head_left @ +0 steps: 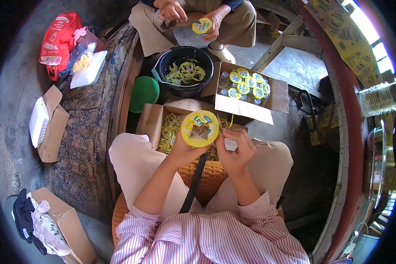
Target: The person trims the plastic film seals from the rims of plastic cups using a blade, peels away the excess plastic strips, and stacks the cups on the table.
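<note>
My left hand (185,152) is wrapped round a plastic cup, its round yellow printed lid (202,118) facing up toward me. The middle of the lid looks see-through. At the cup's right edge my right hand (236,150) is closed in a pinch, and a thin yellow strip (231,120) sticks up from its fingertips. Any small tool in that pinch cannot be made out. Below both hands, a cardboard box (150,121) holds many yellow strips (172,127), partly hidden by my hands and the cup.
Beyond stands a black bucket (187,91) with yellow strips, beside a green basin (144,93). A carton (278,96) of yellow-lidded cups (251,82) is at right. Opposite, a person's hands (213,22) hold a similar cup (202,26) and a blade-like tool. A red bag (59,42) lies left.
</note>
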### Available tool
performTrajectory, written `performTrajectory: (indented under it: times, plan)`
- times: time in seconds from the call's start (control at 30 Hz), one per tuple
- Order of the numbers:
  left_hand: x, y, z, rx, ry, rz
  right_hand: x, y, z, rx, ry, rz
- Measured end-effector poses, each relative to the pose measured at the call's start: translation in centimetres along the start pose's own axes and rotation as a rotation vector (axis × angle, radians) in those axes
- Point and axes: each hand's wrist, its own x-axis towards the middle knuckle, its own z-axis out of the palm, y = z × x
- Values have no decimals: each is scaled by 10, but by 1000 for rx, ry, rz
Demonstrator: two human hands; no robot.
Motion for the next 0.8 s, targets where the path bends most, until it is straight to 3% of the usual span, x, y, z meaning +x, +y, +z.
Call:
performTrajectory:
  times: [0.2,0.47,0.57,0.8]
  plan:
    - [3,2,4,60,65,86,1,-2,4,-3,42,-19]
    - [-1,10,1,104,-11,44,4,2,-5,83,-79,65]
    - [0,11,1,91,0,25,2,6,0,114,21,63]
    - [1,10,-2,77,23,45,2,1,-1,56,-21,16]
